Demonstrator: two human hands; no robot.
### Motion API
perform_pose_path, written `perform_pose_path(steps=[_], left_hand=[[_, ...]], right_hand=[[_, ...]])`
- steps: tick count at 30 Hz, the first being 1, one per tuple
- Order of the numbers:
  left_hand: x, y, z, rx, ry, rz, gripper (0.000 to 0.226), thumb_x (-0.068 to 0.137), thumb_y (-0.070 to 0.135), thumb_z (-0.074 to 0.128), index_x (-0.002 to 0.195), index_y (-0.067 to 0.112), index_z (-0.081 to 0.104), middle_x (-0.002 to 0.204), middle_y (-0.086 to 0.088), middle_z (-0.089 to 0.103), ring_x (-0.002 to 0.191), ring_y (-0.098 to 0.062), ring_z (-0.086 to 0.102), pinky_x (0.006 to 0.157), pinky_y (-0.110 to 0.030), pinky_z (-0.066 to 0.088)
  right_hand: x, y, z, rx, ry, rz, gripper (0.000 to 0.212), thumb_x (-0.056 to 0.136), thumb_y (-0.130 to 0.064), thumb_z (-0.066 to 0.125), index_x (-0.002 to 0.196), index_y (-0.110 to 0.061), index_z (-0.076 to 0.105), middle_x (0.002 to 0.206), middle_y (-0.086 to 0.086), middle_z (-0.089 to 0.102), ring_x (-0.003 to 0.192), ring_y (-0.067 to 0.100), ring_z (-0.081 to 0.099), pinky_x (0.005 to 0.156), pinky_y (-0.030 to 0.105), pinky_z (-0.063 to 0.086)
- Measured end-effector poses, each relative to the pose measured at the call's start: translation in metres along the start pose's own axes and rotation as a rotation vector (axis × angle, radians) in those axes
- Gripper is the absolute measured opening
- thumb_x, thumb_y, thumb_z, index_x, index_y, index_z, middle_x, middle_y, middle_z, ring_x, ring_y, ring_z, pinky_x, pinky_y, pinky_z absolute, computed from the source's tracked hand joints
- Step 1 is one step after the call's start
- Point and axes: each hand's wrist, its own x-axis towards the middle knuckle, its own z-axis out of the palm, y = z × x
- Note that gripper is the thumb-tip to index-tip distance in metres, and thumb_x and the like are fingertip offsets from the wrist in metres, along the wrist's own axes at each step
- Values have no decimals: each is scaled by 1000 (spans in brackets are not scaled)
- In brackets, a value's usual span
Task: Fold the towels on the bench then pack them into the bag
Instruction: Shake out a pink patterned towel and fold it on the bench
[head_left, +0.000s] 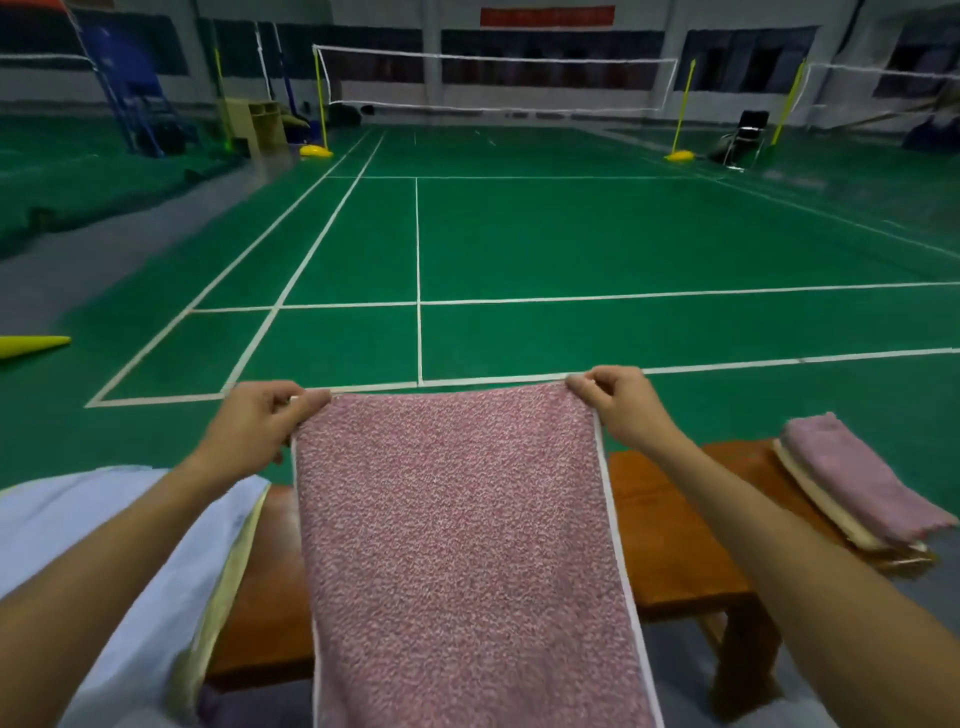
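Green court floor (519, 239) lies beyond the table (670, 545); left grip (260, 421) and right grip (618, 400) pinch the pink towel (457, 545) by its far corners.

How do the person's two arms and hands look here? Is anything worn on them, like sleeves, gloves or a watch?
Both forearms are bare up to the frame edge: no sleeves show. The left hand and the right hand wear no gloves, and no ring, watch or bracelet can be seen on the fingers or wrists.
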Motion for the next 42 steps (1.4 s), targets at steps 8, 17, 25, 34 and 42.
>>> perform_pose_path(steps=[8, 17, 25, 34, 42], left_hand=[[66, -129, 89, 234, -41, -315, 35, 94, 48, 72, 69, 23, 73, 69, 6, 71, 73, -22, 67, 73, -39, 53], [52, -125, 89, 449, -12, -372, 17, 90, 47, 79, 95, 33, 70, 84, 15, 69, 80, -15, 69, 71, -34, 54], [-23, -45, 99, 69, -159, -359, 22, 87, 21, 81, 105, 23, 68, 82, -2, 77, 67, -18, 74, 64, -34, 62], [-63, -28, 146, -179, -490, -202, 27, 93, 19, 75, 119, 16, 66, 91, -5, 80, 76, -24, 77, 66, -30, 62], [-43, -7, 195, 168, -571, 143, 59, 96, 36, 72, 144, 57, 44, 98, 20, 70, 80, 3, 67, 77, -25, 61]], right_hand=[[59, 83, 117, -392, -165, 195, 40, 102, -57, 55, 87, -23, 70, 81, -5, 70, 76, 14, 65, 65, 30, 49], [44, 95, 114, -427, -133, 289, 34, 103, -44, 61, 123, -18, 68, 111, 3, 75, 97, 22, 69, 86, 40, 58], [-57, 71, 80, -477, -209, 341, 22, 100, -42, 65, 102, -20, 67, 92, -5, 68, 78, 14, 62, 58, 27, 46], [-89, 72, 96, -356, -277, 450, 38, 89, -55, 73, 80, -19, 63, 73, -5, 66, 57, 11, 57, 50, 29, 43], [-94, 41, 107, -130, -360, 157, 14, 94, -28, 66, 82, -28, 58, 76, -6, 63, 67, 7, 56, 60, 32, 47]])
